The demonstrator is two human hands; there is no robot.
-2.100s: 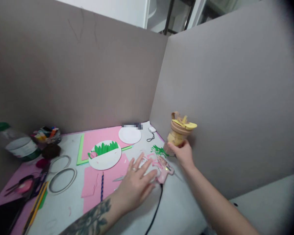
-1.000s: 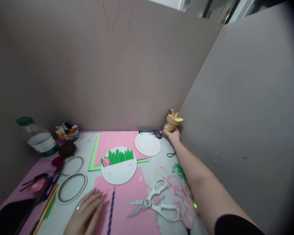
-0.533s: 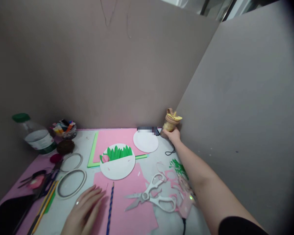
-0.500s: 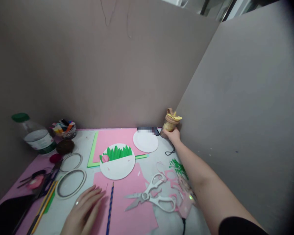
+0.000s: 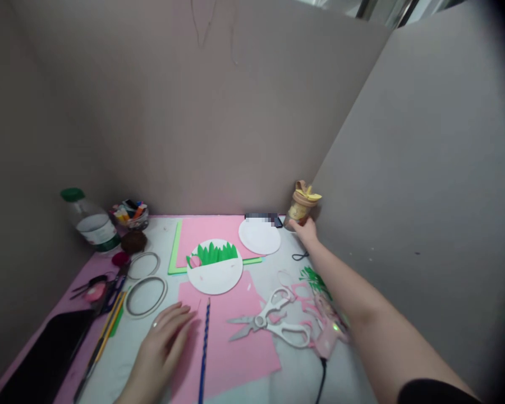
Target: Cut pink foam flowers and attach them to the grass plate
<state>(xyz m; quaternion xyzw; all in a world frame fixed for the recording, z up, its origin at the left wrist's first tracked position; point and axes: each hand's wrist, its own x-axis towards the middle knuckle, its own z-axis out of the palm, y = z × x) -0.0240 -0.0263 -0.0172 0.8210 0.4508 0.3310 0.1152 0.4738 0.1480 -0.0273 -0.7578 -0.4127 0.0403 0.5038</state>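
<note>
At the far right corner my right hand (image 5: 306,231) is wrapped round the lower part of a tumbler (image 5: 299,209) with a brown lid and yellow top, which stands upright on the table. My left hand (image 5: 168,336) rests with fingers stretched out at the edge of a pink paper sheet (image 5: 231,359), holding nothing. Right beside it lies a blue patterned pencil (image 5: 204,350). White-handled scissors (image 5: 261,321) lie open on the pink paper. Beyond them is a white paper disc (image 5: 216,280) with green paper grass (image 5: 214,254) and a small pink piece (image 5: 195,261) on it.
A plain white disc (image 5: 260,235) lies near a phone (image 5: 273,219) at the back. Tape rolls (image 5: 146,297), a bottle (image 5: 96,227) and a basket of markers (image 5: 130,216) stand left. Under my right arm are a pink glue gun (image 5: 327,339) with a cord, and paper scraps.
The view has shifted a little, so everything sits further right in the picture. My right hand keeps its hold on the tumbler, and my left hand stays beside the pencil.
</note>
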